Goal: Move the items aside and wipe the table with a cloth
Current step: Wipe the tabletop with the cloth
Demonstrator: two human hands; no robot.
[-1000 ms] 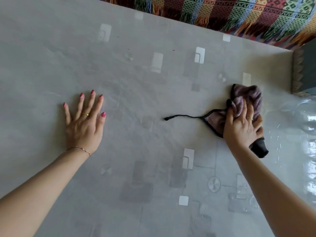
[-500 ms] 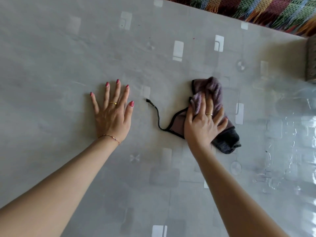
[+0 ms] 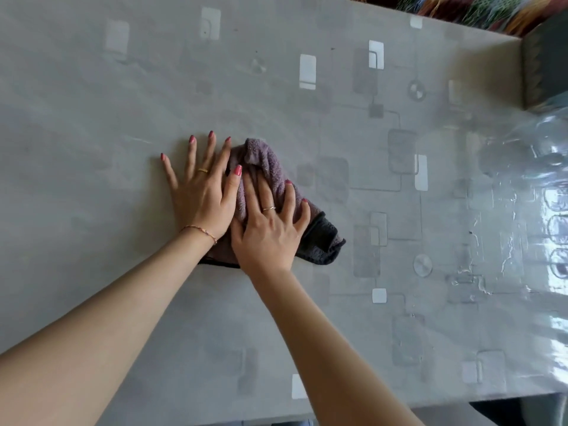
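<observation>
1. Surface [image 3: 92, 103]: grey glossy covering with a pattern of pale rectangles and circles; strong glare along the right side.
2. Cloth [image 3: 270, 167]: mauve towelling with a dark grey corner and black edging, bunched, lying left of centre on the surface.
3. Right hand [image 3: 270, 232]: laid on top of the cloth, fingers spread and nearly straight, pressing it down; grip released, nothing enclosed. A ring shows on one finger.
4. Left hand [image 3: 199, 192]: flat on the surface just left of the cloth, fingers splayed; grip released. Its thumb side lies against or over the cloth's left edge and touches the right hand. Ring and thin bracelet visible.
5. Far right: a multicoloured woven textile [image 3: 461, 7] beyond the surface edge, and a dark object [image 3: 547, 56] at the corner, identity unclear.
</observation>
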